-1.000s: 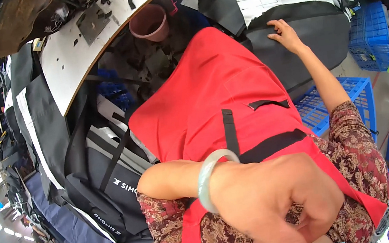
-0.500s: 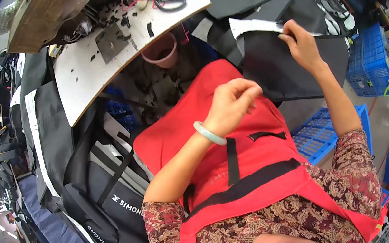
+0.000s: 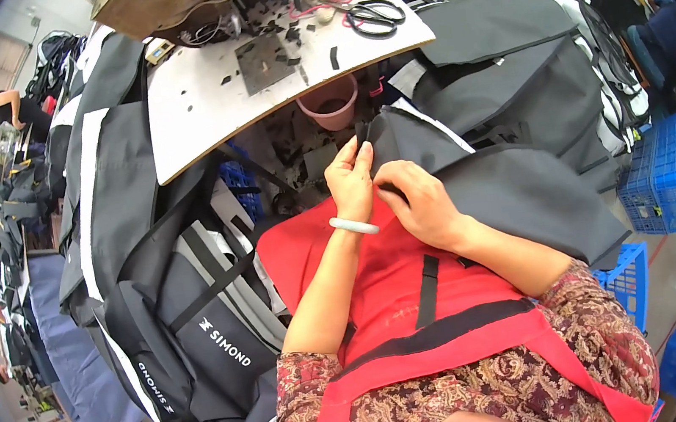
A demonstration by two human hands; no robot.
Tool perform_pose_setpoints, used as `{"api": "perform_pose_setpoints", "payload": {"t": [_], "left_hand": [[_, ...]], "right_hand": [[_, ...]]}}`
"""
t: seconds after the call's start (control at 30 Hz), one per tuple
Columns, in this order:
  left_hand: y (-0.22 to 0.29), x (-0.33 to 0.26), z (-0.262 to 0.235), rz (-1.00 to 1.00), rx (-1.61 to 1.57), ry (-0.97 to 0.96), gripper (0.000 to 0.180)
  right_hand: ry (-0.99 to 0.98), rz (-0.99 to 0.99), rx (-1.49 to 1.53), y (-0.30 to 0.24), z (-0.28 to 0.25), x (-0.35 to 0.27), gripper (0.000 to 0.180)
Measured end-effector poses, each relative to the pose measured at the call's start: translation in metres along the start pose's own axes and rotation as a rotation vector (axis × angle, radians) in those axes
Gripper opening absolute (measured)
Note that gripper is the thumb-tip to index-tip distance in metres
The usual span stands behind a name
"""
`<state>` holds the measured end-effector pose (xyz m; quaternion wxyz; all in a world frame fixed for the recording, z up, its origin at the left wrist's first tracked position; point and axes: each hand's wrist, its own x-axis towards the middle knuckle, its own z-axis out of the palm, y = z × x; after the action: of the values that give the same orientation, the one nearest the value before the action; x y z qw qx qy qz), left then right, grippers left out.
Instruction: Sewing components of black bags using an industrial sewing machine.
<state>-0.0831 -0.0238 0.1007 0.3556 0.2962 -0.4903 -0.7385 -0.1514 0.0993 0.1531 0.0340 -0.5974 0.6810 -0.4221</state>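
A dark grey fabric panel (image 3: 524,199) with a white edge strip lies across my lap, over the red apron (image 3: 309,253). My left hand (image 3: 350,185), with a pale bangle at the wrist, pinches the panel's upper left corner between thumb and fingers. Close beside it, my right hand (image 3: 422,204) is closed with curled fingers on the panel's near edge; its fingertips are partly hidden. The panel spreads to the right beneath my right forearm.
Ahead stands a white worktable (image 3: 206,113) with black scraps and black-handled scissors (image 3: 375,18). A pink bucket (image 3: 330,105) sits below its edge. Dark fabric pieces (image 3: 493,28) are piled at the right, near a blue crate (image 3: 658,177). Black bags (image 3: 201,340) lie at the left.
My right hand has drawn the panel leftward over my lap. My left hand has moved up and taken its corner. Both hands are now close together, and the view has shifted.
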Motion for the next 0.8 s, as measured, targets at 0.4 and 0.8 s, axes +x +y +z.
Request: {"api": "perform_pose_setpoints", "payload": {"t": [0.4,0.8], "left_hand": [[0.060,-0.031,-0.043,-0.124,-0.404,0.059,0.022],[0.089,-0.007,-0.141,0.346,0.324,0.263,0.014]], "right_hand": [[-0.753,0.621,0.444,0.020,-0.128,0.047,0.020],[-0.189,0.248,-0.612,0.202,-0.036,0.229,0.033]]}}
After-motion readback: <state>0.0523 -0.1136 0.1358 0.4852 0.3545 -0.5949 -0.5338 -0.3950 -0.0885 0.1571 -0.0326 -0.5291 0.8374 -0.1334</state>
